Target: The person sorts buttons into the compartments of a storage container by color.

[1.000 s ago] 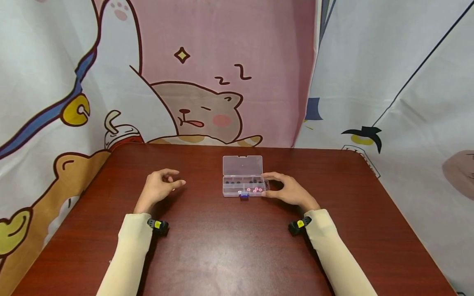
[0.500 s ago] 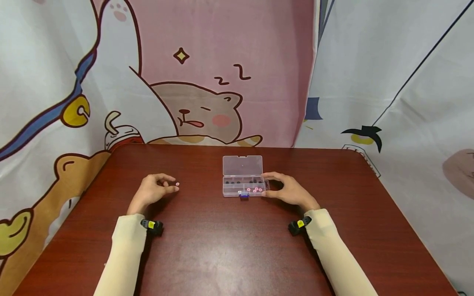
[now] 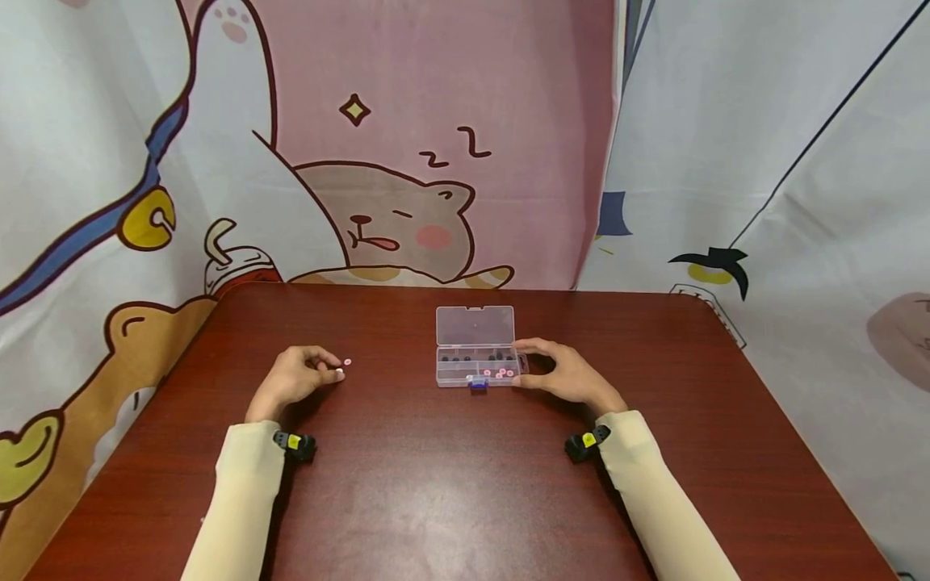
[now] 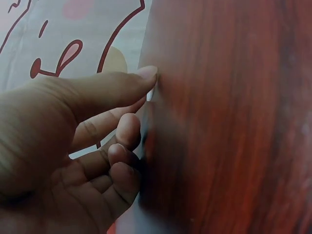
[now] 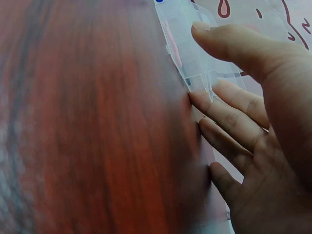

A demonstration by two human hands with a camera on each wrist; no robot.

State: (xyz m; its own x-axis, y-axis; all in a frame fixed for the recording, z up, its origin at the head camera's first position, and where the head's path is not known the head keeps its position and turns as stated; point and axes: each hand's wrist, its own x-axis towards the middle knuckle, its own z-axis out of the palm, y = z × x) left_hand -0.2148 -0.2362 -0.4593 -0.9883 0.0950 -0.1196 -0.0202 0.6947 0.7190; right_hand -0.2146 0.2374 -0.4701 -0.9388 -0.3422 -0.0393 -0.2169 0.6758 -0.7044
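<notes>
In the head view my left hand (image 3: 294,378) is low over the left half of the table, other fingers curled in. Its thumb and index fingertip pinch a small white piece (image 4: 150,94), mostly hidden by them. Just beyond the fingertips a small pink ring (image 3: 347,362) lies on the wood. My right hand (image 3: 570,373) grips the right end of a clear plastic compartment box (image 3: 458,374), thumb on the near side and fingers behind. The box's lid (image 3: 475,325) is swung back. Pink rings (image 3: 501,374) lie in a front compartment, dark pieces (image 3: 500,357) in the back row.
The box stands on a dark red-brown wooden table (image 3: 436,484), near its back edge. A blue latch (image 3: 479,385) sticks out at the box's front. Behind the table hangs a printed cartoon cloth (image 3: 436,97).
My left hand has drawn back to the left, uncovering the pink ring, and its thumb and index finger have come together on the white piece. The right hand and box stay put.
</notes>
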